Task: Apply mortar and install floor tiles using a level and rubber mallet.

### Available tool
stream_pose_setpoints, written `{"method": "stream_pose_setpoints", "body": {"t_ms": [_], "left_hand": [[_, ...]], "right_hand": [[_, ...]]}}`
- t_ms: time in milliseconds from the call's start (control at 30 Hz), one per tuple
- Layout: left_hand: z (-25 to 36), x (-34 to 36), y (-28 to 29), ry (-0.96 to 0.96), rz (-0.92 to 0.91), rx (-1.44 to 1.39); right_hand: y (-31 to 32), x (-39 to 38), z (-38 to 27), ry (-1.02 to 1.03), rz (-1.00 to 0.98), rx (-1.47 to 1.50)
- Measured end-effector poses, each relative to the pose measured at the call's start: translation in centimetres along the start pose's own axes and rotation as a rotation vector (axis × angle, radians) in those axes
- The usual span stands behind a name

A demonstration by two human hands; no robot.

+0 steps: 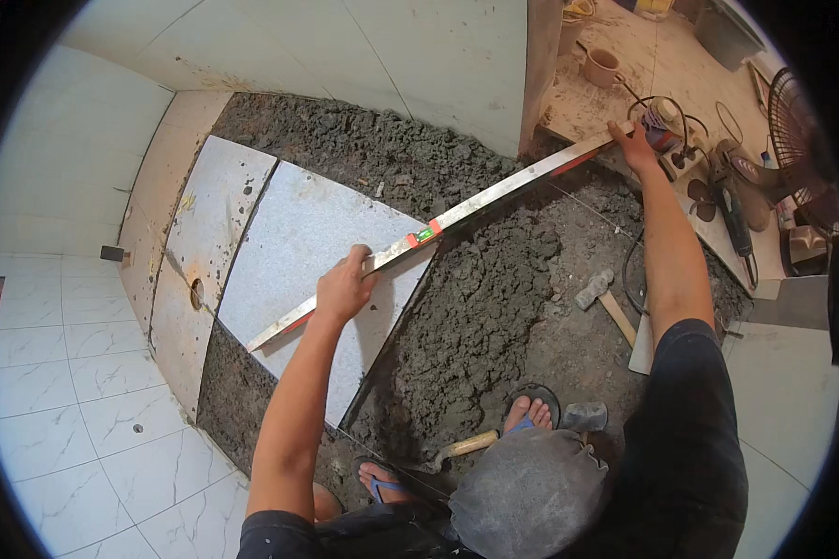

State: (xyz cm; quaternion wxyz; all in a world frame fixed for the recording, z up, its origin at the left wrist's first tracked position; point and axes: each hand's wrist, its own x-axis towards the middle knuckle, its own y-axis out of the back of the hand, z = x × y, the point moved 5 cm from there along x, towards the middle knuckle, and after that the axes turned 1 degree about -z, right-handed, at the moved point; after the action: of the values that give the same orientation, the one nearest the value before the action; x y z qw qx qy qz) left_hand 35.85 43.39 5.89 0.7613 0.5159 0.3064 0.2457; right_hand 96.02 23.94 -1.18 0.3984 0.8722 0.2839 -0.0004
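Note:
A long silver spirit level [494,196] with a green vial and red edges lies diagonally over a large light-grey floor tile [298,224]. My left hand [345,284] is closed on its lower left part, above the tile. Near the level's far right end, my right hand [636,149] grips it, beside the doorway. From the tile, the level reaches across rough dark mortar [475,307]. A taut string runs close to the tile's right edge. Whether the level's underside touches the tile all along cannot be made out.
A hammer [595,291] and a wooden-handled mallet [569,419] lie near my feet. A speckled tile [205,224] with a round hole adjoins at left. Beyond the right hand are a cup [602,67], cords, a power tool [735,219] and a fan [802,140].

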Motion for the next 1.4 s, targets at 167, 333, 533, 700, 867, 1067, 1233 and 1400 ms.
{"method": "stream_pose_setpoints", "body": {"t_ms": [167, 333, 533, 700, 867, 1067, 1233, 1400], "left_hand": [[-4.5, -2.4, 1.1, 0.090, -0.059, 0.052], [-8.2, -4.4, 1.1, 0.243, -0.087, 0.131], [-8.0, -4.0, 0.1, 0.198, -0.094, 0.174], [-7.4, -3.3, -0.4, 0.213, -0.114, 0.099], [-6.2, -1.9, -0.2, 0.084, -0.107, 0.145], [-5.8, -0.5, 0.0, 0.038, -0.228, 0.234], [-5.6, -0.6, 0.0, 0.038, -0.263, 0.284], [-5.2, -1.2, 0.0, 0.017, -0.271, 0.275]], "right_hand": [[0.3, 0.3, -0.3, -0.002, 0.005, -0.040], [0.4, 0.5, 0.1, -0.011, 0.029, -0.076], [0.6, 1.5, 1.1, 0.146, 0.067, -0.002], [0.8, 0.2, 1.6, 0.037, 0.070, 0.027], [1.7, -1.8, 0.7, -0.143, 0.003, 0.144], [2.5, -2.6, 0.2, -0.122, 0.013, 0.109], [2.7, -2.9, 0.4, -0.114, 0.026, 0.129], [3.0, -2.8, 0.5, -0.106, 0.019, 0.153]]}}
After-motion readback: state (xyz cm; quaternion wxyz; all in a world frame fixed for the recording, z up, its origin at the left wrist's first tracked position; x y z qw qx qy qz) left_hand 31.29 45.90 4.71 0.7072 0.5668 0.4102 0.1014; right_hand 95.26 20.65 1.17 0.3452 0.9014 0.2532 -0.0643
